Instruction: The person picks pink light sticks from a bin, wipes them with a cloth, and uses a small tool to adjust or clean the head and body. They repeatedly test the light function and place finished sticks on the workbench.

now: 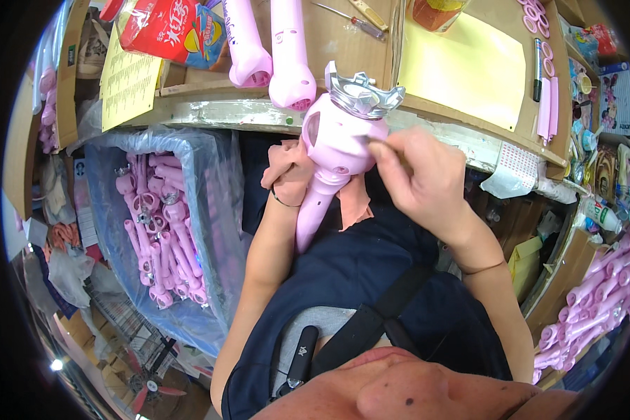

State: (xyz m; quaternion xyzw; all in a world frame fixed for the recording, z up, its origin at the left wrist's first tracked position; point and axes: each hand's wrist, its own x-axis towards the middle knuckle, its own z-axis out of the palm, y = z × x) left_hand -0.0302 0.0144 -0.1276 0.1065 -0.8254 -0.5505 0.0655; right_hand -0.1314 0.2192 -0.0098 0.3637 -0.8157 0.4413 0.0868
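A pink plastic toy wand [339,140] with a silver crown [364,96] on its round head is tilted in front of me, its handle reaching down to my lap. My left hand [288,173], covered in salmon-coloured glove or cloth material, grips it where head and handle meet. A loose salmon flap [355,203] hangs under the head. At the head's right side my right hand [416,171] is bare, with thumb and forefinger pinched together against the pink surface. Whatever lies between those fingertips is too small and blurred to make out.
Two pink wand parts [292,59] lie on the bench edge beside a red packet [162,31]. A screwdriver [360,22], a yellow sheet [462,70] and pink rings [532,15] are behind. A blue-lined bin [210,231] of wands stands left; more pink pieces [591,301] are piled right.
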